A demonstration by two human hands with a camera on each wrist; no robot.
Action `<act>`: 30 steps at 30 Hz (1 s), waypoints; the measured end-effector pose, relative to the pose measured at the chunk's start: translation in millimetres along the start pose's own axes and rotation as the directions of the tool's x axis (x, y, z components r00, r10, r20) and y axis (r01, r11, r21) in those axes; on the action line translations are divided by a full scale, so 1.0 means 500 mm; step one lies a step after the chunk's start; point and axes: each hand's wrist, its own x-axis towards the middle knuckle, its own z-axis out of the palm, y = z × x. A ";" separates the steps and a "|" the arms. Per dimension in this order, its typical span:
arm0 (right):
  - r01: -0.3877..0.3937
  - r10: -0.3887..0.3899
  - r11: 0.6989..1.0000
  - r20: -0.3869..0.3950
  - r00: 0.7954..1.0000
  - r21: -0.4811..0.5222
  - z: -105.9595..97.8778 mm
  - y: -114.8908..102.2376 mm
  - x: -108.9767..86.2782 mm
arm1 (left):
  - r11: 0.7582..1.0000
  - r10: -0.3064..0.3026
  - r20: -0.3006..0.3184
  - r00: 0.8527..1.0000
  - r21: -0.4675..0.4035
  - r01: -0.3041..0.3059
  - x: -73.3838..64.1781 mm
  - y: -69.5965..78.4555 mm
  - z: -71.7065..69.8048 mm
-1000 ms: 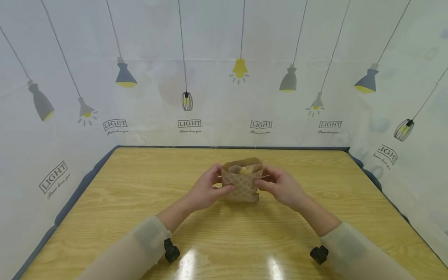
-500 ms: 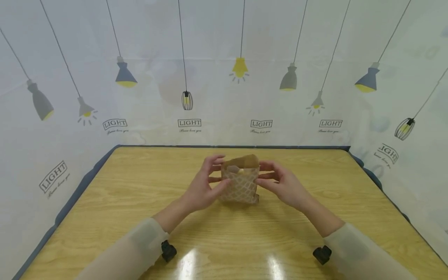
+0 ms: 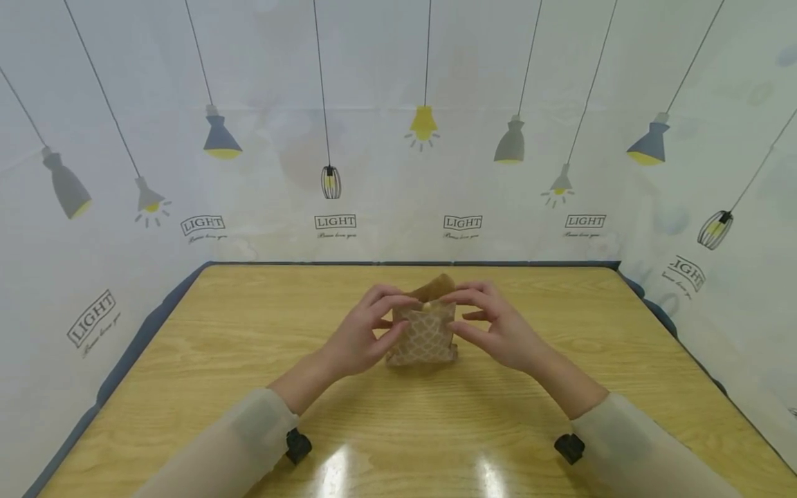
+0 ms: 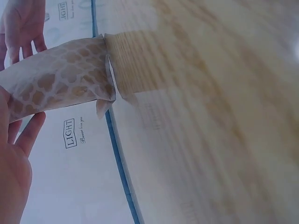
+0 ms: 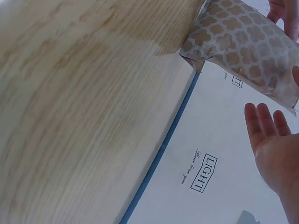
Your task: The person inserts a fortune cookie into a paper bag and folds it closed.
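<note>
A small brown paper bag [image 3: 425, 339] with a pale lattice print stands upright on the wooden table. Its back flap [image 3: 438, 286] rises above the front panel, and something small and yellowish [image 3: 427, 306] shows in the mouth. My left hand [image 3: 358, 332] holds the bag's upper left side, thumb on the front and a finger bent over the top edge. On the opposite side my right hand [image 3: 507, 332] pinches the upper corner with thumb and forefinger. Its other fingers [image 5: 266, 121] stay straight and apart from the paper in the right wrist view.
Bare wood of the table [image 3: 249, 325] surrounds the bag. A pale wall covering [image 3: 386, 207] printed with lamps borders the table's back and sides, with a dark blue strip [image 3: 299, 263] along the edge. Black wrist cameras [image 3: 299, 446] hang below both sleeves.
Both hands' forefingers have moved inward from the bag's sides over its top front edge. The mouth has narrowed, and the back flap now stands up more pointed.
</note>
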 end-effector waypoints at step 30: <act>-0.098 0.115 0.988 -0.147 0.982 0.116 0.024 0.004 -0.002 | 0.982 -0.158 -0.090 0.983 -0.122 0.147 -0.002 0.004 0.012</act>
